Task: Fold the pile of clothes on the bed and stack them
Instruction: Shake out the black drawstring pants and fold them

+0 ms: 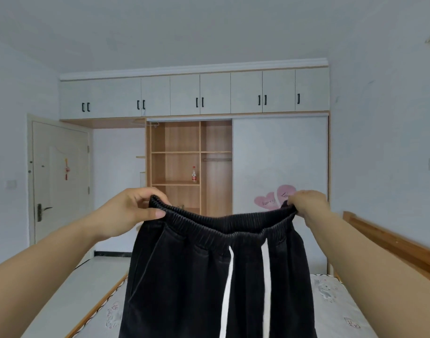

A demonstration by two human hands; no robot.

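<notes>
Now your fingers [160, 213] are where the story starts: the left hand [133, 211] pinches one end of the elastic waistband, thumb in front and curled fingers behind, while the right hand [309, 206] is clamped on the other end, its fingertips hidden behind the gathered cloth. Between them hangs the pair of black ribbed-fabric trousers with two white drawstrings [216, 276], waistband stretched level at twelve o'clock of the garment, legs dropping out of view at six o'clock. They hang in the air above the pale quilted mattress of the bed [343, 308], not lying on it.

Judging by the drape, the cloth is soft, limp and fairly thick, so it should have some weight but no stiffness; it will sag wherever you let go. Keep hold at the waistband corners, where the elastic gives a firm, non-slippery purchase. The loose drawstrings may swing and catch in a fold.

Beyond, at twelve o'clock, stands the white-and-wood wardrobe [192, 152], a plastic bottle [194, 174] on its shelf; the closed door [60, 181] is at nine o'clock.
</notes>
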